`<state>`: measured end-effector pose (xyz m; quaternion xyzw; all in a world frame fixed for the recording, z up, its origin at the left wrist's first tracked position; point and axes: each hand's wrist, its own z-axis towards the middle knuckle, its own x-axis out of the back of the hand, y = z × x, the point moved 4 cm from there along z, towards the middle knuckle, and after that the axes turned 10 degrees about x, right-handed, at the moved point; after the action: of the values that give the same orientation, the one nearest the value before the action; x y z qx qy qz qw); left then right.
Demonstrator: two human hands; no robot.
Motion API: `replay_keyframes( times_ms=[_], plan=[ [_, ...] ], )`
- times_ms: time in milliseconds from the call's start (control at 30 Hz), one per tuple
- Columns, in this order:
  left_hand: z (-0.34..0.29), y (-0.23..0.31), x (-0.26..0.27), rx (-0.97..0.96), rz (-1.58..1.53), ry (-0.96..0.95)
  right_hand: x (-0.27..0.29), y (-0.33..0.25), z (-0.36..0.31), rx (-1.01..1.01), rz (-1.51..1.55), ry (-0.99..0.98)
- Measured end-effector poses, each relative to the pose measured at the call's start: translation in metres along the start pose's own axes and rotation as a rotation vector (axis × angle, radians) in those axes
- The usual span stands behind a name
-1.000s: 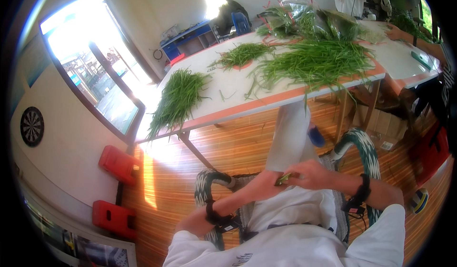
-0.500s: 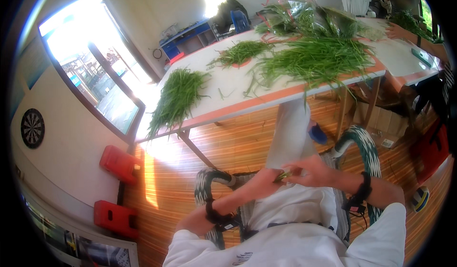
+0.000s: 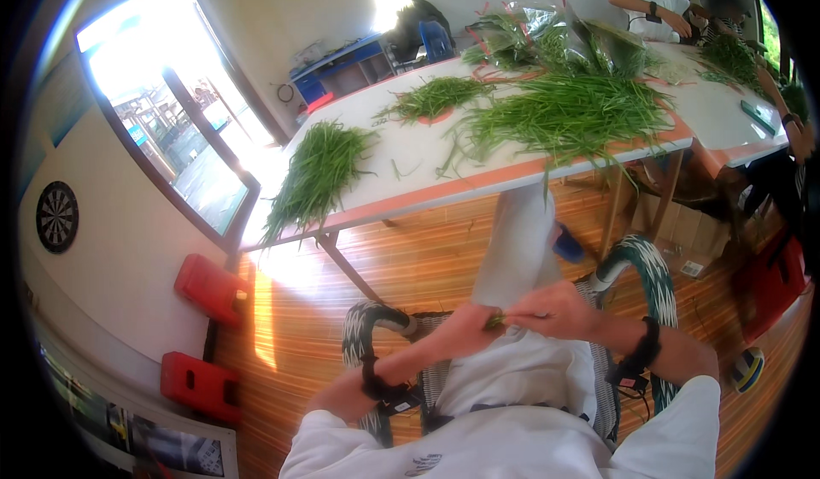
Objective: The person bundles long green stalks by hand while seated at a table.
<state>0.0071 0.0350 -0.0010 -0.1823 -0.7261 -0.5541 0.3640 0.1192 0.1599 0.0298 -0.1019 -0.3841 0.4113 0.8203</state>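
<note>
Over my lap, my left hand is closed around a few short green stalks, whose ends poke out between thumb and fingers. Close against it, my right hand is pinched at those stalk ends; whatever lies between its fingertips is too small to make out. Ahead of me stands a white table with an orange edge. It bears a pile of long green leafy stalks at its left corner, a smaller pile further back, and a large heap at the right.
Clear bags of greens stand behind the large heap. Two people work at the right end, one with a hand over the table. Around me curve a wicker chair's armrests. Red stools line the left wall; a cardboard box sits under the table.
My right hand has turned, its fingers now drawn together against my left hand. At the far right, the co-workers' arms have shifted. The view has tilted slightly.
</note>
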Motion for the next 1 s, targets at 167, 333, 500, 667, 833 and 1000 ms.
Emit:
replay_keyframes(
  times_ms=[167,333,500,667,833,1000],
  plan=[
    [-0.001,0.008,0.001,-0.042,0.040,0.012,-0.007,0.000,-0.003,0.059,0.030,-0.043],
    [0.002,0.002,-0.006,-0.020,-0.071,-0.062,-0.004,-0.005,-0.001,0.142,0.033,-0.048],
    [-0.001,0.009,0.002,-0.095,-0.127,0.017,0.001,-0.002,0.002,0.059,0.029,-0.004],
    [0.002,-0.001,0.003,0.051,-0.010,-0.013,0.004,0.000,0.002,0.035,-0.010,-0.010],
    [0.003,-0.005,-0.004,0.020,0.002,-0.003,0.001,-0.002,0.001,0.034,0.006,-0.023],
    [0.003,0.000,-0.003,0.006,-0.005,0.007,0.000,0.000,0.000,0.059,0.027,0.005]
  ],
)
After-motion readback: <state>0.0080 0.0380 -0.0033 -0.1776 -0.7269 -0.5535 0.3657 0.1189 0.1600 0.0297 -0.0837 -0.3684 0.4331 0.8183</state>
